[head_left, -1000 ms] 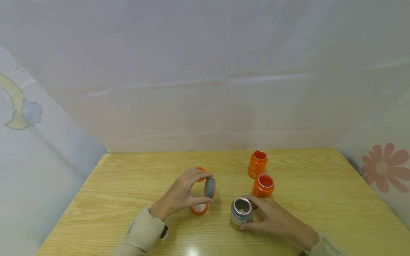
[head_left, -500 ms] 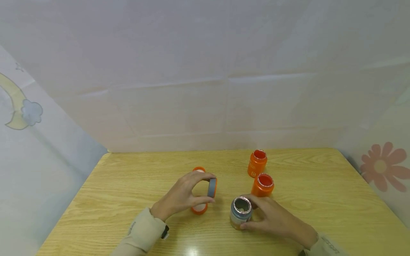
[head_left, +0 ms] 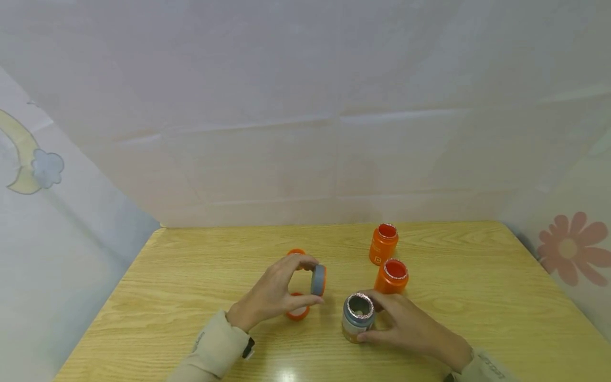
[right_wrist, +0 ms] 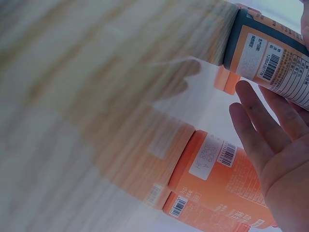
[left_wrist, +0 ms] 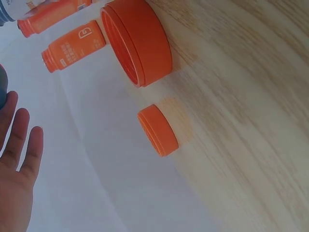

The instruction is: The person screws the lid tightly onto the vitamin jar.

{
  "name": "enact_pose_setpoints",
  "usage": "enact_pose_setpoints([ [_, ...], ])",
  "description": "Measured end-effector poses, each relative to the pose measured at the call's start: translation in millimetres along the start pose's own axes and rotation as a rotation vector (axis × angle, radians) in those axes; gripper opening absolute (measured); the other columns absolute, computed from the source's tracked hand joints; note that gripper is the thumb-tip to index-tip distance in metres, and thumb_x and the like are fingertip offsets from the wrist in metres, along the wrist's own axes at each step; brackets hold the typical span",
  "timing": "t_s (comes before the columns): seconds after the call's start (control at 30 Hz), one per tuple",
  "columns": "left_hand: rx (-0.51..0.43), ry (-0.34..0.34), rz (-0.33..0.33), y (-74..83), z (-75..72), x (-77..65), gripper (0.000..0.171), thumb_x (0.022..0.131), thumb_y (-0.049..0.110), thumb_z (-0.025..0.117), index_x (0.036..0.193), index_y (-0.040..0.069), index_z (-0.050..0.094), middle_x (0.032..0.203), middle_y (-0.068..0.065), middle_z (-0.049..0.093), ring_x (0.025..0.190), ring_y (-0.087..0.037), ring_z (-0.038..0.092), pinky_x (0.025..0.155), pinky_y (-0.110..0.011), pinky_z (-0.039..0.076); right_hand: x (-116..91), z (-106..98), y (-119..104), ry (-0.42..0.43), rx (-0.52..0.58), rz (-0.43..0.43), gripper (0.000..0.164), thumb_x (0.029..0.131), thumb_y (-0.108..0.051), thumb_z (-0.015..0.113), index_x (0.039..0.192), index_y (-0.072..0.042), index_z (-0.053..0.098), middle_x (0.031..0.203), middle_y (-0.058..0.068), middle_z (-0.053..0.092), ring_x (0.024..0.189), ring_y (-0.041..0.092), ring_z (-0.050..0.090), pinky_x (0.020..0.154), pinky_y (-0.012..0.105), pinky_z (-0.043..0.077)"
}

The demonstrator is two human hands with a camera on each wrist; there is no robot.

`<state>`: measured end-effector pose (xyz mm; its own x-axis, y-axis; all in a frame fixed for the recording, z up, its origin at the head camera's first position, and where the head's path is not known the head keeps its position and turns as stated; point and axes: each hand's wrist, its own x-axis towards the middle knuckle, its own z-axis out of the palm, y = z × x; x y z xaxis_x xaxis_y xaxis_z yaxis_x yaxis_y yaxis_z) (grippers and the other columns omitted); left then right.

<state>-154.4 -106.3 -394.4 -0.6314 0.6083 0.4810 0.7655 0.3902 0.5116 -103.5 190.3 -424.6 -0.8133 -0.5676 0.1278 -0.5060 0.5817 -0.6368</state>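
Observation:
Between thumb and fingers, my left hand (head_left: 267, 291) pinches a grey lid (head_left: 318, 280) with an orange edge, held on its side above the table. My right hand (head_left: 410, 326) grips an open grey jar (head_left: 352, 324) round its right side; the jar stands upright, and something pale shows inside its mouth. In the right wrist view the jar's printed label and barcode (right_wrist: 271, 65) face the camera. The held lid is just left of the jar, apart from it. Most of the lid is cut off in the left wrist view.
Two orange lids lie by the left hand, the nearer lid (head_left: 298, 314) and the farther lid (head_left: 296, 251) partly covered by it. Behind the right hand stand two open orange jars, one close (head_left: 391, 281) and one farther back (head_left: 383, 246). A wall sheet borders the wooden table (head_left: 191, 276).
My left hand has shifted slightly to the right with the grey lid, which now shows more of its side. The right hand and the grey jar have hardly moved.

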Motion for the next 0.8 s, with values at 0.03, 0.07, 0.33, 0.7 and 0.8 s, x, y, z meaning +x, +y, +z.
enact_pose_setpoints([
  [0.03, 0.006, 0.003, 0.008, 0.0, 0.2, 0.3, 0.067, 0.072, 0.029, 0.089, 0.128, 0.009, 0.056, 0.121, 0.003, 0.065, 0.11, -0.013, 0.063, 0.094, -0.036, 0.055, 0.1, -0.1, -0.1, 0.003, -0.002, -0.007, 0.064, 0.083, -0.056, 0.072, 0.131, -0.016, 0.057, 0.119, -0.008, 0.069, 0.102, 0.007, 0.067, 0.09, 0.034, 0.057],
  [0.07, 0.009, 0.007, 0.015, -0.1, 0.6, 0.5, 0.067, 0.071, 0.028, 0.09, 0.127, 0.009, 0.057, 0.12, 0.003, 0.065, 0.11, -0.013, 0.063, 0.094, -0.034, 0.054, 0.2, -0.1, -0.2, 0.007, -0.001, -0.012, 0.064, 0.083, -0.055, 0.072, 0.131, -0.016, 0.057, 0.118, -0.008, 0.07, 0.101, 0.008, 0.068, 0.09, 0.034, 0.057],
  [0.33, 0.071, 0.043, 0.132, -1.5, 2.7, 1.9, 0.067, 0.07, 0.029, 0.09, 0.126, 0.012, 0.059, 0.116, 0.003, 0.067, 0.105, -0.011, 0.062, 0.092, -0.026, 0.053, 1.2, -0.3, -2.3, 0.005, -0.008, 0.003, 0.065, 0.082, -0.057, 0.072, 0.13, -0.016, 0.057, 0.118, -0.009, 0.07, 0.101, 0.008, 0.067, 0.09, 0.034, 0.057],
  [0.7, 0.101, 0.066, 0.226, 0.6, 4.6, 5.9, 0.066, 0.072, 0.031, 0.089, 0.128, 0.011, 0.061, 0.119, 0.0, 0.069, 0.104, -0.011, 0.065, 0.092, -0.024, 0.053, 4.9, 2.7, -2.3, 0.018, -0.024, 0.012, 0.062, 0.082, -0.058, 0.072, 0.129, -0.02, 0.059, 0.117, -0.013, 0.07, 0.103, 0.005, 0.067, 0.091, 0.036, 0.057],
  [0.8, 0.108, 0.067, 0.229, 1.2, 5.1, 5.9, 0.064, 0.074, 0.035, 0.087, 0.128, 0.013, 0.061, 0.118, 0.001, 0.069, 0.102, -0.01, 0.064, 0.09, -0.024, 0.053, 4.9, 2.6, -2.9, 0.006, -0.011, 0.027, 0.062, 0.082, -0.059, 0.071, 0.129, -0.02, 0.059, 0.117, -0.014, 0.07, 0.103, 0.004, 0.067, 0.092, 0.037, 0.056],
])
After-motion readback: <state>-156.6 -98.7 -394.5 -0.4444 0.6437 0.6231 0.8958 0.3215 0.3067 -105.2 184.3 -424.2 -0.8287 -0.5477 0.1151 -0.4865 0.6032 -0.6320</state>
